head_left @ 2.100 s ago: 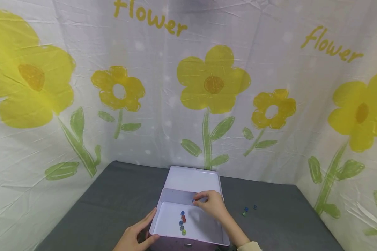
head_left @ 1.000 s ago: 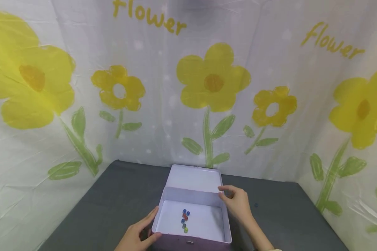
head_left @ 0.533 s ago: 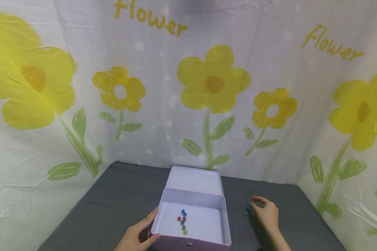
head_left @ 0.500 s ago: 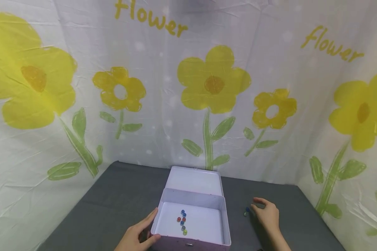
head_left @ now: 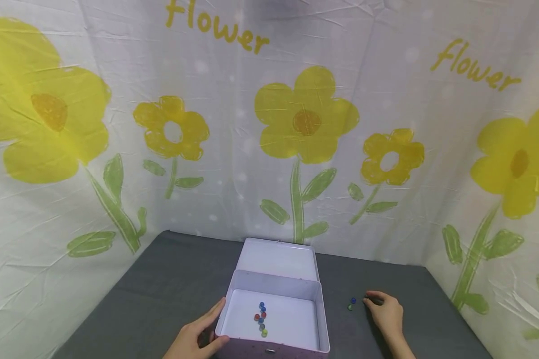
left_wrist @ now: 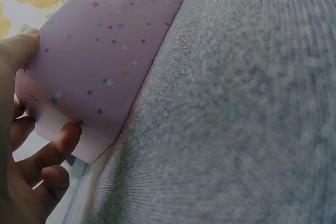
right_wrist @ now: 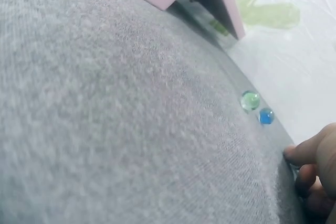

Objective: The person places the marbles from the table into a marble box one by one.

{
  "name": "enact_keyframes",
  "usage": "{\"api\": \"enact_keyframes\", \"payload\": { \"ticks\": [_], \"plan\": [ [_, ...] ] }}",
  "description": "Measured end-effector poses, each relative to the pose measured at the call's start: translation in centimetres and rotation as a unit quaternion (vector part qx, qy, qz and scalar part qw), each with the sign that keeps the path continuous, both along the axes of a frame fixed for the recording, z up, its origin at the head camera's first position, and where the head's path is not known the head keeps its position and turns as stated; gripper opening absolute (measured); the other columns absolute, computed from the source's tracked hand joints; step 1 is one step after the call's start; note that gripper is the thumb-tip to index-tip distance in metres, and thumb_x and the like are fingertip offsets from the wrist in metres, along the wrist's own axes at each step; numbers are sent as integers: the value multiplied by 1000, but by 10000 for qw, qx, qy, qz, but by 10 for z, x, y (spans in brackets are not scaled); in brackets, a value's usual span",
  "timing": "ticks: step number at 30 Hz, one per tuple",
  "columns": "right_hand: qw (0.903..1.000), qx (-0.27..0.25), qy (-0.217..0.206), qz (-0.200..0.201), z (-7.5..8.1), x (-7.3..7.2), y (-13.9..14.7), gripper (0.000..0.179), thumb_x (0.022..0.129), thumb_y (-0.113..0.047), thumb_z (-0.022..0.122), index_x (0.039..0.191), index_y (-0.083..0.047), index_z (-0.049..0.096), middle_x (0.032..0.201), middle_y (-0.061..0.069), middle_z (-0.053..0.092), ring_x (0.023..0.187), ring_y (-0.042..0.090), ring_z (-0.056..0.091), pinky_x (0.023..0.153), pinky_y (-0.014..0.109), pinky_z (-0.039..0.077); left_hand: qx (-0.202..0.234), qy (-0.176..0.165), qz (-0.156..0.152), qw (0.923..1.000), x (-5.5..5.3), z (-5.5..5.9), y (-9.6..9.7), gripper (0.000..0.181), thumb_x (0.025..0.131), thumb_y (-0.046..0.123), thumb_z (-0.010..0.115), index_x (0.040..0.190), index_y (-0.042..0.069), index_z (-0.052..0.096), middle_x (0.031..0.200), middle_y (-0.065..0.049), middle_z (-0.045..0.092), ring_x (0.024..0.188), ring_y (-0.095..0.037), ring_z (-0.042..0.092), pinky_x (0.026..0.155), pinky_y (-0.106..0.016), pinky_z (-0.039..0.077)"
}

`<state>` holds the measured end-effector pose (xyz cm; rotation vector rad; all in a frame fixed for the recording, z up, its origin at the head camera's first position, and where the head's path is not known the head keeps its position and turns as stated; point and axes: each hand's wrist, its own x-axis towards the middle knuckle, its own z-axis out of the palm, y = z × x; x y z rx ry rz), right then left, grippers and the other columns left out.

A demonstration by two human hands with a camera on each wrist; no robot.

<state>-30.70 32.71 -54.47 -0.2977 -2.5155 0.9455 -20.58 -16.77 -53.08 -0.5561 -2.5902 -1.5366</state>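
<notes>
My left hand (head_left: 195,331) grips the front left corner of an open lilac tin box (head_left: 274,348), thumb at the front rim and fingers along the side. Its star-printed wall shows in the left wrist view. Inside lie several marbles: blue (head_left: 261,304), red (head_left: 256,316) and yellow-green (head_left: 264,333) among them. On the cloth right of the box sit a blue marble (right_wrist: 266,116) and a green marble (right_wrist: 250,100), close together. Just beyond them my right hand (head_left: 386,315) pinches at the cloth; a glassy glint shows between its fingertips, the marble there mostly hidden.
The box's lid (head_left: 278,258) lies folded back toward the rear. Grey cloth (head_left: 175,269) covers the table. A white curtain (head_left: 233,199) printed with yellow flowers hangs behind and on both sides.
My right hand let a marble go into the box, then moved out to the right and down onto the cloth at another marble. Marbles inside the box shifted slightly. The left hand stayed on the box.
</notes>
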Motion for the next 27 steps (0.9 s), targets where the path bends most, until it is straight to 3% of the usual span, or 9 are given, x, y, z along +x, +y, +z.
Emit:
{"api": "enact_keyframes", "payload": {
  "ticks": [2, 9, 12, 15, 18, 21, 23, 27],
  "plan": [
    [10000, 2, 68, -2, 0, 0, 1, 21, 88, -9, 83, 106, 2, 81, 112, 26, 77, 116, 54, 64, 100, 67, 47, 3, -1, 11, 10000, 0, 0, 0, 75, 97, 32, 79, 158, 3, 48, 161, -24, 45, 97, -4, 56, 63, -22, 48],
    [9998, 54, 129, 111, 8, 2, -1, 20, 89, -14, 83, 104, 0, 82, 113, 25, 77, 114, 52, 67, 95, 64, 51, 62, 25, -63, 10000, -1, -2, -1, 75, 98, 30, 79, 159, 2, 47, 160, -26, 46, 79, 1, 53, 58, -21, 47],
    [9995, -22, 232, 205, 21, 3, -5, 20, 91, -16, 83, 105, -2, 83, 115, 25, 77, 80, 41, 70, 75, 48, 56, 111, -59, -83, 9999, -1, -2, -1, 75, 98, 31, 79, 159, 2, 46, 160, -27, 45, 77, 1, 53, 59, -21, 47],
    [9983, -132, 428, 362, 38, 3, -11, 20, 92, -17, 84, 106, -3, 82, 112, 24, 78, 48, 17, 47, 49, 30, 42, 138, -160, -71, 9998, 0, -1, -1, 76, 98, 31, 79, 159, 1, 46, 161, -27, 44, 79, 1, 54, 60, -21, 48],
    [9962, -217, 602, 588, 56, 4, -18, 21, 93, -16, 84, 108, -3, 81, 95, 21, 80, 38, 6, 28, 38, 22, 30, 117, -187, -66, 9997, 0, 0, 0, 76, 98, 31, 78, 159, 1, 45, 161, -27, 44, 77, 1, 53, 60, -21, 47],
    [9945, -223, 701, 742, 69, 6, -26, 21, 92, -16, 84, 109, -3, 82, 69, 15, 74, 38, 2, 26, 38, 20, 27, 73, -163, -79, 9998, 0, 2, 0, 76, 98, 31, 78, 159, 0, 45, 161, -28, 43, 81, 1, 53, 60, -21, 47],
    [9934, -254, 745, 831, 74, 7, -32, 21, 92, -15, 85, 108, -3, 82, 54, 7, 62, 38, 2, 27, 38, 19, 26, 65, -186, -92, 9998, 0, 2, 0, 76, 99, 31, 77, 159, 0, 44, 161, -29, 42, 79, 1, 53, 60, -21, 47],
    [9919, -384, 744, 951, 79, 8, -46, 20, 90, -14, 85, 107, -3, 82, 43, -6, 46, 37, 1, 28, 38, 17, 24, 60, -235, -89, 9997, 1, 3, 0, 76, 99, 31, 78, 160, 1, 44, 161, -28, 43, 72, 1, 50, 58, -21, 46]
  ]
}}
